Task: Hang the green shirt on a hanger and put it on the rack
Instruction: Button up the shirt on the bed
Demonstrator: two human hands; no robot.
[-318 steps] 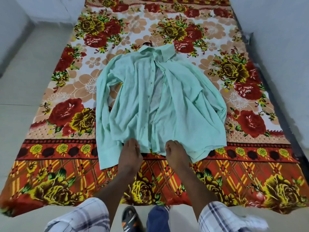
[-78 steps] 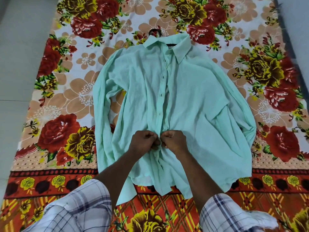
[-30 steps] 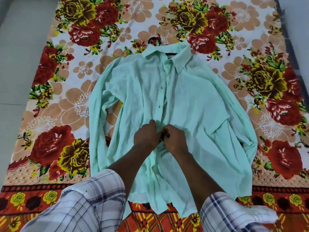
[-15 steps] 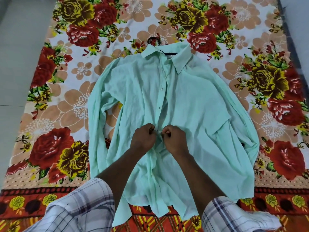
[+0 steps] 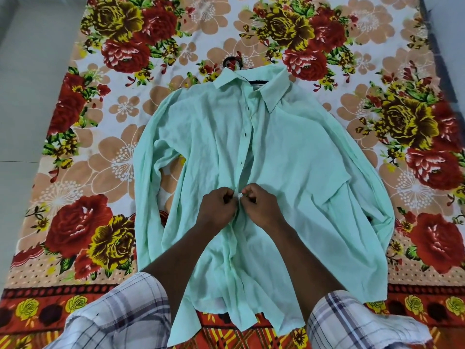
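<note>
On the floral sheet (image 5: 120,157), left hand (image 5: 217,210) and right hand (image 5: 259,207) pinch the green shirt (image 5: 289,167) placket.

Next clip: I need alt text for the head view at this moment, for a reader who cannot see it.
The left hand and right hand pinch the front placket of a green shirt at a small white button, midway down. The shirt lies face up on a floral bedsheet, a black hanger hook poking out above its collar.
</note>
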